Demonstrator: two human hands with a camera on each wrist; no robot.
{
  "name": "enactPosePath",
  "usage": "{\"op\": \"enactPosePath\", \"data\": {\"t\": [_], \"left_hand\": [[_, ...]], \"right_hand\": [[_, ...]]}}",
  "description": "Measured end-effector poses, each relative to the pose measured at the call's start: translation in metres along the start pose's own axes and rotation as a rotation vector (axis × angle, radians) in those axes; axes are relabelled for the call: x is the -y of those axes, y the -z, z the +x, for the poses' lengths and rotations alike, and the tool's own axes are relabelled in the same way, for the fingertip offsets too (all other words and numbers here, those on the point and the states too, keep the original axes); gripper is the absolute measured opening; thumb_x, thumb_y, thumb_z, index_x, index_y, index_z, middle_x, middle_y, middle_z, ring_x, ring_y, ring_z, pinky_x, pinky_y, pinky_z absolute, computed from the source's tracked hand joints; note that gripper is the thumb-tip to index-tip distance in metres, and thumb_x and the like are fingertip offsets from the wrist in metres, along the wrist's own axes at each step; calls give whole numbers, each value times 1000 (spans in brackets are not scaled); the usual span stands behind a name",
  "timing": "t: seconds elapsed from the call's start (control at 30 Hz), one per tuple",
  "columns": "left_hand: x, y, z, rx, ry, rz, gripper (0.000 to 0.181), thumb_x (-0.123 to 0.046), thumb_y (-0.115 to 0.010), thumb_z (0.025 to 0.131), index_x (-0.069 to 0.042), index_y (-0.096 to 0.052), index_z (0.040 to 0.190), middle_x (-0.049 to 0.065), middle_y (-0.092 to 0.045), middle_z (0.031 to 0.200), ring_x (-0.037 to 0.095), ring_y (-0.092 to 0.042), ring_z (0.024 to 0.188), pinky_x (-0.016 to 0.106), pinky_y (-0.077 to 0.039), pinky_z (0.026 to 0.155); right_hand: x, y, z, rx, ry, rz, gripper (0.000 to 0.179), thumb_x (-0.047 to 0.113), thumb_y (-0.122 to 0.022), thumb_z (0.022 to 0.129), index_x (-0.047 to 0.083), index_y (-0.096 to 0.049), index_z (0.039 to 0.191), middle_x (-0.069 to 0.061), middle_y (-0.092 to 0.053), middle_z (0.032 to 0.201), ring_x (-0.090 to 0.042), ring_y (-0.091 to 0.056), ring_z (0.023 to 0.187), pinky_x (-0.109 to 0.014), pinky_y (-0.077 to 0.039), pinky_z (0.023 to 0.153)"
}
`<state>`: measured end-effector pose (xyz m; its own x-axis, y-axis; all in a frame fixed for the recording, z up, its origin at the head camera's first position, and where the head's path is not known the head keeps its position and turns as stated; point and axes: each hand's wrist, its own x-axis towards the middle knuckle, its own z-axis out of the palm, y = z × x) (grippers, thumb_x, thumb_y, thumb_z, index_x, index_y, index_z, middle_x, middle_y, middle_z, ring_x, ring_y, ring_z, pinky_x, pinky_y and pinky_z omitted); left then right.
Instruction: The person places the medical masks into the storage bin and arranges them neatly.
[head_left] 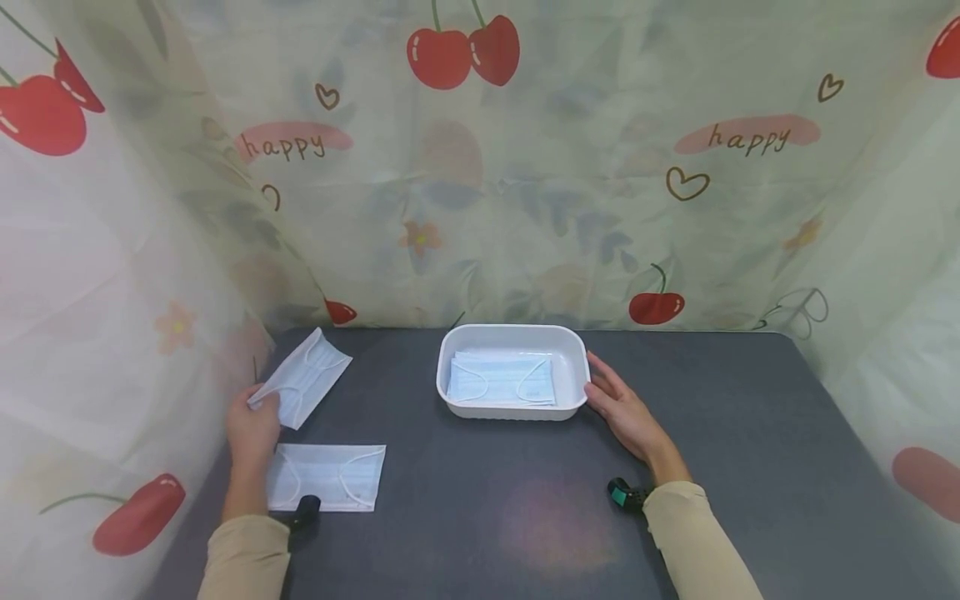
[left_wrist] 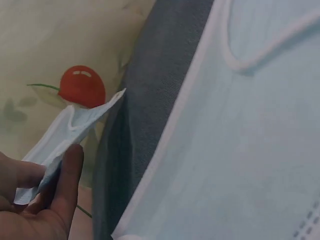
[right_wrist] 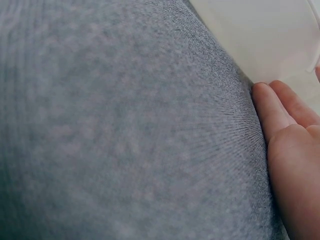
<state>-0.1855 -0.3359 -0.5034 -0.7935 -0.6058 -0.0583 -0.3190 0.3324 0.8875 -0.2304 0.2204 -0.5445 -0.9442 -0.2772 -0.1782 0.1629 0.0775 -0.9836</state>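
Observation:
At the left of the head view my left hand (head_left: 253, 425) pinches one end of a light blue face mask (head_left: 307, 375), which is tilted above the table. The left wrist view shows the thumb and fingers (left_wrist: 70, 175) on either side of that mask. A second face mask (head_left: 324, 479) lies flat beside the left forearm. At the back middle stands a white plastic basin (head_left: 480, 412) with a face mask (head_left: 502, 379) lying in it. My right hand (head_left: 626, 412) touches the basin's right side with extended fingers; in the right wrist view the fingertips (right_wrist: 262, 95) meet its wall.
The dark grey table (head_left: 480, 500) is enclosed by a hanging cloth (head_left: 540, 208) printed with cherries at the back and sides. Each wrist wears a dark device, the right one (head_left: 626, 494) showing a green patch.

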Motion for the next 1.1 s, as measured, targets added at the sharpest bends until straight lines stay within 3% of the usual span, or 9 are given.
{"op": "enactPosePath", "data": {"t": [0.07,0.13,0.27,0.4,0.6,0.73,0.87,1.1], "left_hand": [[-2,0,2,11,41,-58,49,-26,-48,105,2,-46,146,24,-51,142,27,-56,105,15,-45,63],[-5,0,2,21,76,-98,51,-26,-48,105,-1,-43,149,23,-49,147,26,-57,107,14,-48,63],[-12,0,3,37,121,-139,52,-25,-49,106,-7,-40,154,20,-45,155,34,-55,127,31,-57,89],[-21,1,3,51,138,-178,53,-24,-51,106,-11,-39,156,18,-42,159,37,-49,138,52,-46,112],[-35,4,0,82,161,-249,58,-32,-57,104,-19,-39,157,10,-39,163,32,-45,145,48,-40,119],[-46,6,-4,95,155,-281,59,-31,-60,103,-20,-39,156,8,-39,163,32,-43,148,47,-38,120],[-58,4,-8,98,114,-233,57,-28,-62,102,-16,-43,154,10,-44,159,32,-47,142,47,-42,118],[-77,0,-14,132,28,-180,57,-29,-62,101,-14,-45,153,9,-45,157,28,-49,135,34,-48,101]], "right_hand": [[0,0,0,2,-1,0,71,36,-55,106,32,-15,164,-16,-20,170,-35,-26,157,-56,-19,127],[0,0,0,3,1,1,71,36,-55,106,32,-16,164,-16,-20,170,-35,-26,156,-56,-19,127],[0,0,0,-2,-4,-5,71,37,-55,105,33,-16,164,-16,-21,170,-36,-26,156,-55,-19,127],[0,0,0,-2,-3,-7,71,37,-55,105,33,-15,164,-16,-20,170,-36,-26,156,-55,-19,126],[1,0,-1,-1,-5,-6,70,36,-55,106,34,-16,164,-16,-20,170,-35,-27,156,-55,-20,127],[1,0,-1,1,-11,-5,70,37,-55,105,36,-16,163,-14,-21,170,-34,-27,156,-55,-20,127],[1,1,-1,-3,-1,-6,69,35,-55,106,35,-16,164,-15,-21,170,-35,-27,156,-55,-20,126],[0,0,-1,-3,13,6,70,33,-55,106,33,-17,164,-17,-22,169,-35,-28,155,-55,-20,127]]}}
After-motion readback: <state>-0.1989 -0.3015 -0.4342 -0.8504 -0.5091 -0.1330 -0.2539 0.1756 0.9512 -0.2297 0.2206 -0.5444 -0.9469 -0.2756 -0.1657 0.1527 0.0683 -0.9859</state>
